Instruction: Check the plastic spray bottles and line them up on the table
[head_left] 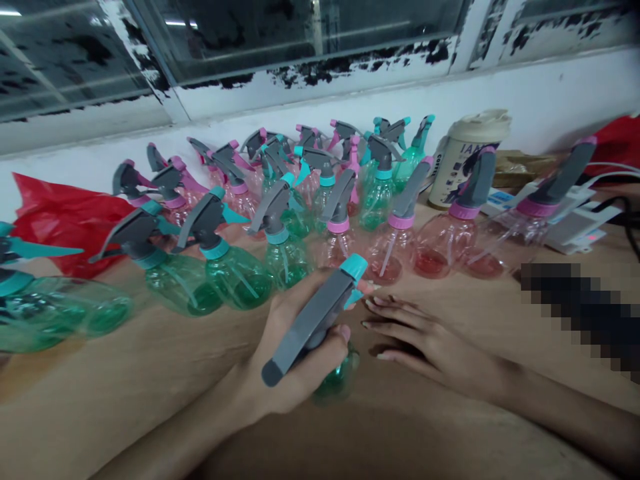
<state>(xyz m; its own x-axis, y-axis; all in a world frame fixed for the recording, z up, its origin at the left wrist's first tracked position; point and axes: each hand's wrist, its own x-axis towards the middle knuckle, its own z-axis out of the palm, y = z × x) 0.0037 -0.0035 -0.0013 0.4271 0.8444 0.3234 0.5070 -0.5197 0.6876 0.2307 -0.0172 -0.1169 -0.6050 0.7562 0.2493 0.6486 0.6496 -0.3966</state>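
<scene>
My left hand (295, 360) is wrapped round the neck of a green spray bottle (336, 383) with a grey and turquoise trigger head (315, 320). Its nozzle points away and to the right, and my arm and fingers cover much of the bottle's body. Beside it, my right hand (425, 337) lies palm down on the table, fingers stretched and apart, holding nothing. Just beyond both hands stands a row of spray bottles: green ones (240, 277) with turquoise collars on the left, pink ones (435, 250) with pink collars on the right.
More spray bottles (380, 193) crowd behind the front row, below the window. Red plastic bags (65, 220) lie at the left and far right. A coffee cup (463, 160) and a white power strip (575, 223) with cables stand at the right. The wooden table (190, 360) stretches in front.
</scene>
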